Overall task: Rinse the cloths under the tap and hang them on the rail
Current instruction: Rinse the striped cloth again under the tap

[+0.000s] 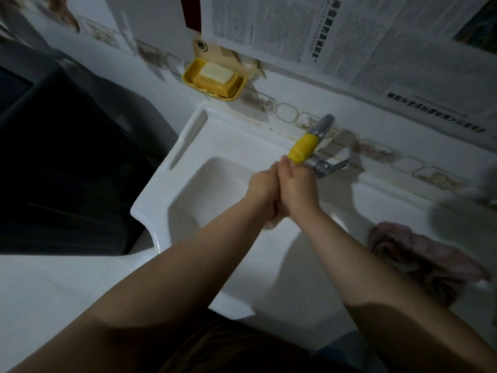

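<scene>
Rinsing is judged to be the step in hand. Items are listed by place relative to the tap (317, 146).

- Tap: grey metal, wall-mounted, spout wrapped in a yellow sleeve; lever handle set to its right side. Running water cannot be made out.
- Left hand (262, 188) and right hand (297, 188): held pressed together just below the tap's spout, over the sink basin (215, 189). Both grips are closed, fingers curled round one bunched cloth.
- Held cloth (277, 218): pale, only a small fold is seen beneath the wrists; its colour is not certain.
- Second cloth (419, 259): pinkish, crumpled, lying on the white counter (390, 200) below and right of the tap, untouched by either hand.
- Soap dish (215, 79): yellow, fixed to the wall up and left of the tap, a white bar resting in it.
- Newspaper sheets (363, 39): pasted on the wall above the tap.
- Dark appliance (61, 157): far left of the tap, detail lost in shadow.
- Rail: not in view.

Next move, as judged: the held cloth is to be wrung over the basin, then carried to the rail, which must first be located; the pinkish cloth remains to be rinsed.
</scene>
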`<control>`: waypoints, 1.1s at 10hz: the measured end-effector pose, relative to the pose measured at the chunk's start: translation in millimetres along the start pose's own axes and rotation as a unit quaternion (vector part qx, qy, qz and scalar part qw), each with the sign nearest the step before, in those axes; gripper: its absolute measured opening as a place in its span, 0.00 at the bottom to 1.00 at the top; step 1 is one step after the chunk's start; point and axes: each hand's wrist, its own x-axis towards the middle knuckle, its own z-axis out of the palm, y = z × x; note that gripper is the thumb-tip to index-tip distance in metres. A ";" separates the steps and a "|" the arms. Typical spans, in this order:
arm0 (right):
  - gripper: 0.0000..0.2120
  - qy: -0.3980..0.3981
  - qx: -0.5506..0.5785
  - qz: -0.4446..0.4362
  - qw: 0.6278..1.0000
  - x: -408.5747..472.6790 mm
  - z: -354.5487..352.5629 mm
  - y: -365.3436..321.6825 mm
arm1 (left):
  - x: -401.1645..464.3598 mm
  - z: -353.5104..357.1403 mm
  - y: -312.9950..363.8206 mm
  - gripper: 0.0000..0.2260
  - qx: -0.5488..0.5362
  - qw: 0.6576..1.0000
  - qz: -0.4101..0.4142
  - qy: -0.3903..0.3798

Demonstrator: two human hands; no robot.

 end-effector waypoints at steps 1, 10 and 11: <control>0.18 0.027 0.031 0.035 0.999 9.3 -4.5 0.8 | 7.0 2.7 -2.3 0.16 -0.015 1.000 -0.003 -0.002; 0.14 -0.029 -0.077 -0.016 0.996 12.4 -14.8 18.4 | 11.4 -26.2 1.3 0.22 0.048 0.988 0.012 -0.147; 0.11 -0.125 0.064 -0.016 0.990 2.0 -20.7 19.1 | 25.9 -48.6 11.6 0.18 0.131 0.977 0.135 -0.104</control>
